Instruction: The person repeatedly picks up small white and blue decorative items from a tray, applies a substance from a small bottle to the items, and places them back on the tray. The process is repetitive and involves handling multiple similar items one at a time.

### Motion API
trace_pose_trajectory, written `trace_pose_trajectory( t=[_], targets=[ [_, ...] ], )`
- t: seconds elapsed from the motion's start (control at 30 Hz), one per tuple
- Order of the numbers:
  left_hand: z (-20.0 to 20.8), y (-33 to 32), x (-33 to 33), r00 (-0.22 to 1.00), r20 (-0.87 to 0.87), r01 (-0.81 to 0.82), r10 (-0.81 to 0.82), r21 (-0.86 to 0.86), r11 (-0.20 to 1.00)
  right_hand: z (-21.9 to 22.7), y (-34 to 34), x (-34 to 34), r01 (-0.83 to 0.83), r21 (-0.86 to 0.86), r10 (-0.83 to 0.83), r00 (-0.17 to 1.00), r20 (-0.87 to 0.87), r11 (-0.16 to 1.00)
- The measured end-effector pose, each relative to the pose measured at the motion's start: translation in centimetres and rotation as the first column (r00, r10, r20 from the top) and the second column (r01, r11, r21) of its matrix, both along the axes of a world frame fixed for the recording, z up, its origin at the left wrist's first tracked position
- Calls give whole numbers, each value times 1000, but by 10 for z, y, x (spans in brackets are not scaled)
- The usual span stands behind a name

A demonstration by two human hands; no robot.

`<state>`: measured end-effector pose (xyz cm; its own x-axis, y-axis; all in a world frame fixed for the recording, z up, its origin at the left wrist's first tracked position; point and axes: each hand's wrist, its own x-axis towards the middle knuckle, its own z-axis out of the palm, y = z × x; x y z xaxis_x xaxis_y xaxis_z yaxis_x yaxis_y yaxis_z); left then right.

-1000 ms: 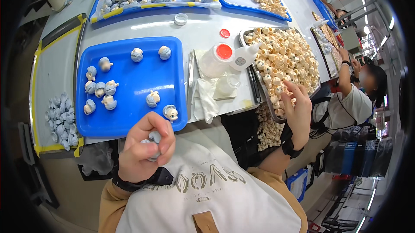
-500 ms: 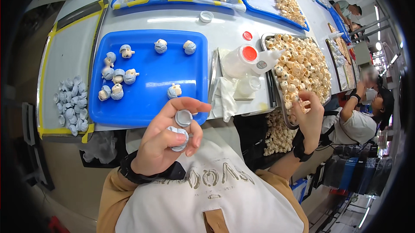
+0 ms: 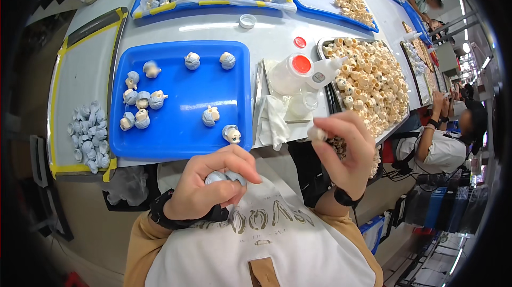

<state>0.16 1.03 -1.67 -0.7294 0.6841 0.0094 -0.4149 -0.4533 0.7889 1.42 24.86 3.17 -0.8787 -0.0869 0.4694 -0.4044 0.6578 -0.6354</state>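
Observation:
My left hand [image 3: 210,186] is curled around pale blue moulded hair pieces [image 3: 216,177], held over my apron just below the front edge of a blue tray [image 3: 181,138]. To the right, my right hand [image 3: 349,154] pinches a small cream doll head piece [image 3: 318,133] between thumb and fingertips, apart from the left hand. Several cream doll heads with blue hair lie in the tray; one doll head [image 3: 231,134] sits at its near right corner. A metal tray [image 3: 321,47] heaped with cream head pieces [image 3: 370,79] stands beyond my right hand.
Loose blue hair pieces [image 3: 89,135] lie on a yellow-taped board [image 3: 85,74] at left. Between the trays stand a red-topped jar [image 3: 290,76], a squeeze bottle [image 3: 325,73] and a crumpled white cloth [image 3: 276,122]. A co-worker [image 3: 445,143] sits at far right.
My right hand has come away from the heap of head pieces with one pinched in it, moving left and nearer to me. My left hand has lowered slightly, its fingers curling further over the hair pieces.

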Motion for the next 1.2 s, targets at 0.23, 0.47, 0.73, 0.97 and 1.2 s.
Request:
trace_pose_trajectory(
  t=[0.23,0.47,0.73,0.97,1.2],
  targets=[
    [19,3,2,999,39,19,-12,-170,985,-6,9,-24,179,217,-180,984,-19,960],
    [0,-2,3,995,-93,-48,36,-133,990,-11,8,-35,146,334,-145,989,-29,931],
    [11,3,5,994,65,-73,83,-149,986,-14,8,-30,158,312,-157,987,-28,937],
    [8,2,2,994,-69,-94,81,-208,974,-17,9,-24,211,282,-202,978,-59,936],
    [13,8,6,974,0,-226,227,-96,969,-21,4,-19,248,-5,-247,965,-88,969]
  ],
)
